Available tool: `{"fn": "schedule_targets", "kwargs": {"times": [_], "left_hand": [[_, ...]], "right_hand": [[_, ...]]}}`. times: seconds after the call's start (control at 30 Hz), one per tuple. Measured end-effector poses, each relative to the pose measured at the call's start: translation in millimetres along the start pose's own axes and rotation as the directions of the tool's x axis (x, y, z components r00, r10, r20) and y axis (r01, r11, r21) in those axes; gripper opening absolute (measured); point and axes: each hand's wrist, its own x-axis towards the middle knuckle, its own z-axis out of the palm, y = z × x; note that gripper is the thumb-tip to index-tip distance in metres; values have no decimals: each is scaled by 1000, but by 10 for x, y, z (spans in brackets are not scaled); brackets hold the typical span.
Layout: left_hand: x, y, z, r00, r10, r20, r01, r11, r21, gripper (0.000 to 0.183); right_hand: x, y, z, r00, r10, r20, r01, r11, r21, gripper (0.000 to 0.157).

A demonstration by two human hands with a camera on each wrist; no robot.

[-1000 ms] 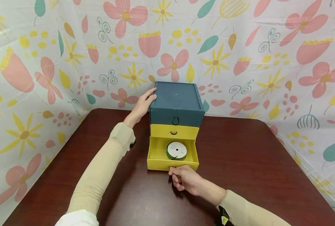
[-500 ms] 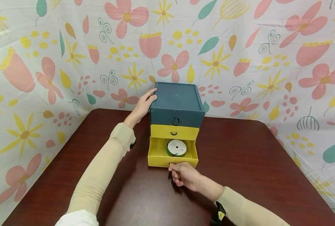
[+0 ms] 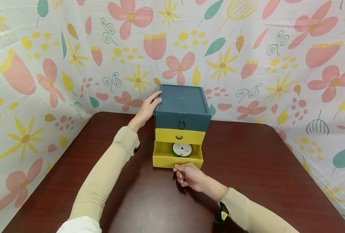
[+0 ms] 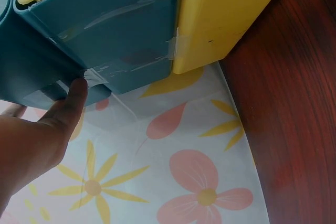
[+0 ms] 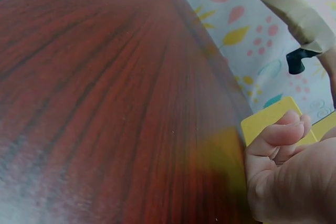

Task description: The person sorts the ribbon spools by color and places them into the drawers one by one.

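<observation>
A small chest of drawers with a dark blue top (image 3: pixel 184 98) stands toward the back of the table. Its bottom yellow drawer (image 3: pixel 163 162) is pulled partway out, and in it lies a spool of green ribbon (image 3: pixel 182 149) with a white face. My right hand (image 3: pixel 191 176) pinches the small dark handle on that drawer's front; the fingers mostly cover the handle. Against the chest's upper left side rests my left hand (image 3: pixel 146 110), its fingers extended. In the left wrist view the left hand (image 4: pixel 47 129) touches the taped blue side wall (image 4: pixel 121 30).
The middle yellow drawer (image 3: pixel 179 136) and the blue upper drawer (image 3: pixel 172 120) are closed. The dark red-brown table (image 3: pixel 242 168) extends around the chest. A flower-printed cloth (image 3: pixel 219 48) hangs right behind it.
The bottom drawer has slid back toward the chest with the ribbon spool in it. My right hand has moved inward with the handle, while the left hand has stayed in place.
</observation>
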Motion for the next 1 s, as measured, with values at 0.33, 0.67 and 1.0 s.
{"fn": "schedule_targets", "kwargs": {"times": [0.33,0.67,1.0], "left_hand": [[1,1,-8,1000,-2,6,2,1000,-15,50],[0,-14,0,1000,-7,6,7,1000,-5,51],[1,-11,4,1000,-3,5,3,1000,-3,50]], "right_hand": [[93,-62,-44,1000,-2,-10,2,1000,8,25],[182,-98,-78,1000,-4,-23,4,1000,21,25],[250,-137,-115,999,4,-41,-3,1000,29,25]]}}
